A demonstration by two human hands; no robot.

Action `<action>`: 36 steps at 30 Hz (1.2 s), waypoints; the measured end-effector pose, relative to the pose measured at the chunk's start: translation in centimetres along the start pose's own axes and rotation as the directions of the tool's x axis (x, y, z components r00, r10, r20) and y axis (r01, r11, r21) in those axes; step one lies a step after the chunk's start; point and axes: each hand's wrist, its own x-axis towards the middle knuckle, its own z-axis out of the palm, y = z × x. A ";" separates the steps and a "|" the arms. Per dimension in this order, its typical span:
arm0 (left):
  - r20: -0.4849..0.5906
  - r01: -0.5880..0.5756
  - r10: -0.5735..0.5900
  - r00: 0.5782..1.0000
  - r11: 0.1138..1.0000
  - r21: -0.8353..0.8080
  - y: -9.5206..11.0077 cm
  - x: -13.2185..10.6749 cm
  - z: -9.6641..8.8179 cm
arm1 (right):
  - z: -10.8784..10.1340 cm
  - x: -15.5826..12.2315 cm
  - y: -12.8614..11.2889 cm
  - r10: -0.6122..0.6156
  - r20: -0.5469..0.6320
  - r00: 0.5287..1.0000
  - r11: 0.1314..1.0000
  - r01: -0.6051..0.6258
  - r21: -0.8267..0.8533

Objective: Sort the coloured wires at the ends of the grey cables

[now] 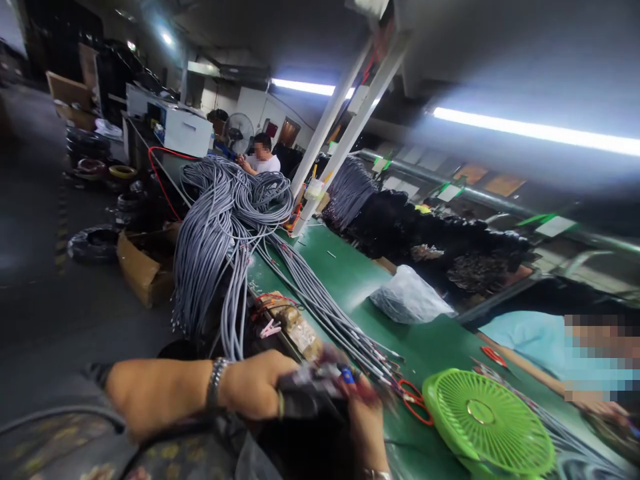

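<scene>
My left hand (pixel 260 383), with a metal watch band at the wrist, is closed around a blurred black object (pixel 300 400), whose kind I cannot make out. Close beside its far end is my right hand (pixel 369 417), its fingers smeared by motion. A small blue piece (pixel 346 375) shows between the hands, too blurred to name. Just beyond them, a bundle of grey cables (pixel 320 293) runs along the green table (pixel 345 257), its stripped ends near my right hand. Red-handled scissors (pixel 416 402) lie to the right of that hand.
A green fan (pixel 487 420) stands at the right, near a co-worker's arm and blue sleeve (pixel 525 340). Grey cable coils (pixel 210 233) hang over the table's left edge. A clear plastic bag (pixel 413 293), a white post (pixel 345 133), a cardboard box (pixel 143 267) and another person (pixel 267 162) are farther off.
</scene>
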 end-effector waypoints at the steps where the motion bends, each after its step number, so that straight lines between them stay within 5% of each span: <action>1: -0.064 0.137 -0.147 0.987 0.981 -0.135 -1.0 -1.2 -0.7 | 0.0 -0.1 -0.5 0.041 0.008 0.999 0.999 -0.041 0.007; 4: -0.182 0.345 -0.433 0.883 0.862 -0.372 -4.3 -5.0 -2.5 | -0.1 -0.4 -1.9 0.074 0.015 0.997 0.997 -0.074 -0.017; 9: -0.230 0.372 -0.499 0.835 0.822 -0.431 -8.9 -10.1 -4.5 | 0.1 -0.6 -2.9 0.107 0.044 0.993 0.990 -0.102 -0.096; 16: -0.243 0.308 -0.501 0.831 0.777 -0.549 -9.5 -10.1 -4.6 | 0.1 -0.7 -4.3 0.026 0.157 0.987 0.975 0.009 -0.222; 19: -0.254 0.324 -0.503 0.826 0.793 -0.516 -9.3 -9.5 -4.2 | 1.0 -3.0 -6.7 -0.129 0.150 0.980 0.922 0.174 -0.345; 22: -0.229 0.371 -0.490 0.841 0.831 -0.415 -9.2 -9.2 -3.9 | 3.8 -6.0 -9.4 -0.215 0.351 0.911 0.947 0.282 -0.152; 24: -0.196 0.419 -0.491 0.849 0.851 -0.318 -9.0 -9.0 -3.6 | 6.5 -7.4 -10.6 -0.195 0.542 0.817 0.977 0.210 0.035; 27: -0.121 0.479 -0.513 0.850 0.847 -0.232 -8.4 -8.7 -3.0 | 10.2 -8.3 -11.2 -0.223 0.614 0.757 0.972 0.122 0.203; 29: -0.121 0.467 -0.504 0.855 0.851 -0.241 -8.0 -8.8 -2.7 | 11.9 -8.6 -11.1 -0.286 0.590 0.755 0.944 0.118 0.308; 32: -0.275 0.387 -0.460 0.844 0.878 -0.282 -7.2 -10.0 -2.9 | 12.8 -9.0 -10.6 -0.295 0.567 0.769 0.895 0.014 0.446; 36: -0.485 0.248 -0.449 0.751 0.871 -0.423 -6.1 -13.6 -4.4 | 11.1 -9.3 -10.1 -0.208 0.607 0.767 0.834 -0.185 0.519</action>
